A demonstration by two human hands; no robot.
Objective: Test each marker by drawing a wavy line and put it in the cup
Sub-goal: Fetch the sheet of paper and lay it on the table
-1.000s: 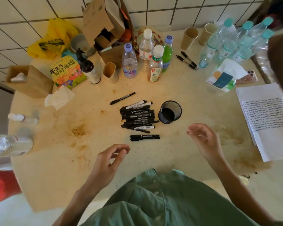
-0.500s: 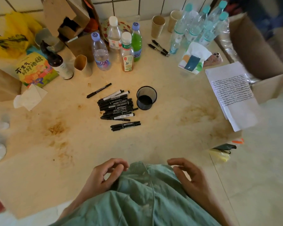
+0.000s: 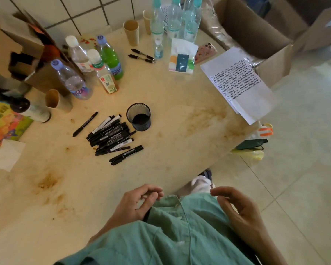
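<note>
Close to the person's body, at the near edge of the worktop (image 3: 69, 197), both hands hang over the front of a green shirt (image 3: 166, 232). On the left hand (image 3: 136, 202) the fingers (image 3: 153, 195) are loosely curled, the tips bent in toward the thumb with a small gap between them, and they hold nothing; whether they brush the shirt cloth cannot be told. On the right hand (image 3: 239, 211) the fingers are also loosely curled and a little apart, the forefinger tip reaching toward the shirt collar, palm turned inward, with nothing gripped in it.

Well apart from both hands, near the middle of the worktop, lies a pile of black markers (image 3: 111, 134), all capped and lying flat, roughly side by side. One single marker (image 3: 85, 124) lies by itself just left of the pile, and a pair of markers (image 3: 126, 154) lies just on the near side of it. Just to the right of the pile stands the black mesh cup (image 3: 139, 116), upright, with no marker showing inside.

Farther right, at the worktop's edge, lies a stack of white paper (image 3: 241, 87), its top sheet covered with rows of black wavy lines. Several drink bottles (image 3: 96, 66) and brown paper cups (image 3: 131, 32) stand along the far side.
</note>
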